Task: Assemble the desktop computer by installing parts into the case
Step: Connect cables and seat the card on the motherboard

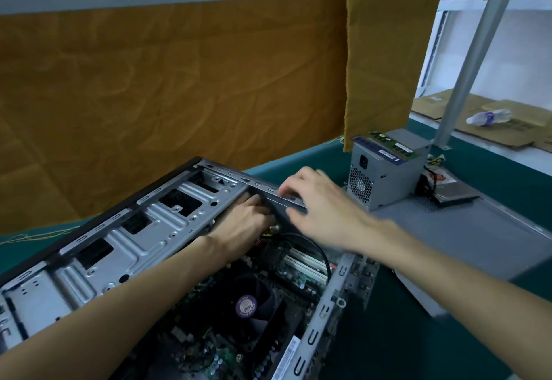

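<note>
The open computer case (125,230) lies on its side on the green table, its grey drive cage facing up. Inside sits the motherboard (298,272) with white slots and a black CPU fan (251,308). My left hand (245,221) reaches down inside the case at its far corner, fingers hidden behind the rim. My right hand (316,200) rests on the case's far top rail (286,197), fingers curled over the edge. A black cable (316,248) curves over the board below my hands.
A grey power supply (385,176) stands to the right with RAM sticks (388,143) lying on top. Behind it lies a drive (457,197) on the grey side panel (478,230). Orange cloth hangs behind; cardboard and a plastic bottle (490,116) lie far right.
</note>
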A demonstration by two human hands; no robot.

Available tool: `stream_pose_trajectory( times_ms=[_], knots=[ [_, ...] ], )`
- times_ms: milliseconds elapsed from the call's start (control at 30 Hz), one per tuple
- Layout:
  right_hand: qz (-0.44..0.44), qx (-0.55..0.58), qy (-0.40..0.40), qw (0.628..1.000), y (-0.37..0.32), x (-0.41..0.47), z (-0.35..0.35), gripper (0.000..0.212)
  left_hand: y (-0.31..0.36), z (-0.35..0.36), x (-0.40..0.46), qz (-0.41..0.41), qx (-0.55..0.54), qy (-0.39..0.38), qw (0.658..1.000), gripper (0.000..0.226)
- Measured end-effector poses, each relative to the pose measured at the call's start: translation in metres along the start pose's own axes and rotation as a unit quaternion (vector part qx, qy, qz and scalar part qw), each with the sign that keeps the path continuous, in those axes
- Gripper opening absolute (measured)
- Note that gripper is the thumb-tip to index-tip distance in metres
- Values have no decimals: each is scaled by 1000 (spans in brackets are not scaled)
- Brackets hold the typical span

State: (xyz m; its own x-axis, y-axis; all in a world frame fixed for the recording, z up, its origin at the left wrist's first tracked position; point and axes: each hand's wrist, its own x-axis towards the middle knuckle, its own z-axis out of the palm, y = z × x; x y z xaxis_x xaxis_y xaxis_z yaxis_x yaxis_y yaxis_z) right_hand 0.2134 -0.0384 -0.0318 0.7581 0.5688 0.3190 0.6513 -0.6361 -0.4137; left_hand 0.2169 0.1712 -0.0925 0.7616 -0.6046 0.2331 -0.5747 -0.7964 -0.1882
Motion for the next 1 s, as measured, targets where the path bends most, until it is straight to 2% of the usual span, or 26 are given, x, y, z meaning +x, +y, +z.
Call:
stream_pose_trajectory(
  times_ms=[67, 100, 167, 267, 333, 467, 600, 700, 767, 867, 900, 1000],
  knots=[
    [-88, -96, 63, 989, -9, -10, 2, 15, -2, 7, 2, -5, 6, 12, 1000, 36],
    [-88, -112, 51, 989, -12, -12, 0, 12, -4, 10, 3, -3, 8, 29, 1000, 42],
    [-56, -140, -24, 988, -12, -12, -7, 13, -6, 14, 3, 20, 20, 75, 997, 36],
    [-18, -232, -144, 962, -10, -9, -12, 24, -9, 13, -1, 68, 72, 98, 990, 10],
    [3, -255, -193, 948, -13, -8, -11, 27, -8, 11, -4, 87, 90, 100, 987, 10],
    [8, -237, -211, 948, -19, -5, -14, 5, -6, 5, -2, 96, 120, 98, 983, 29],
    [25, -225, -246, 943, -22, -3, -18, 9, -7, 3, -1, 93, 135, 55, 985, 9],
    [33, -226, -252, 941, -24, -3, -17, 15, -6, 1, 1, 79, 152, 21, 985, 9],
    [37, -226, -252, 940, -24, -4, -16, 18, -5, 0, 3, 74, 150, 3, 986, 12],
    [42, -230, -251, 940, -23, -4, -13, 20, -8, 4, 6, 46, 133, -43, 989, 40],
    [45, -230, -250, 939, -23, -4, -12, 20, -8, 4, 7, 40, 131, -54, 989, 43],
    [46, -236, -247, 939, -23, -4, -11, 21, -7, 5, 8, 37, 133, -62, 989, 31]
  ],
)
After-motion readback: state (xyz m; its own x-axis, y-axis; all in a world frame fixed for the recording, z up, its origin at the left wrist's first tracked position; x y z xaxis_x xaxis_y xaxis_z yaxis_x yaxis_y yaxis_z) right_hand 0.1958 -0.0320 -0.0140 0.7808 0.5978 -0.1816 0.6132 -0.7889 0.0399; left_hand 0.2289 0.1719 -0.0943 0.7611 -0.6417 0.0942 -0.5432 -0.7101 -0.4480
